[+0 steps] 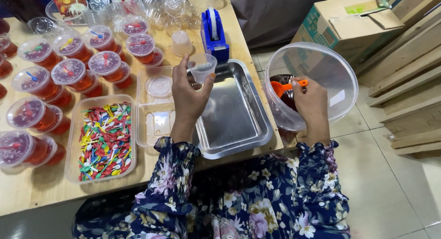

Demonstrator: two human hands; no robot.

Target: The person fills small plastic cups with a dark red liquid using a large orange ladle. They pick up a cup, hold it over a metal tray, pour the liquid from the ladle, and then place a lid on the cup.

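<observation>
1. Holding a small clear cup [202, 67] in my left hand [187, 97], I pinch it by the rim and wall between thumb and fingers, upright over the steel tray [234, 115], so any drip lands on metal, not on the wooden surface [27, 188].
2. My right hand [311, 101] is closed around the orange scoop [285, 87], its bowl down inside the big clear tub [337, 89], where the dark red jelly [287, 99] sits.
3. The tub leans toward me off the surface's edge, its mouth tipped, which lets the scoop reach in.
4. Filled, lidded cups [71, 73] stand grouped on the left, away from the scooping.
5. A box of coloured little spoons [104, 140] lies just beside the tray, near my left arm.
</observation>
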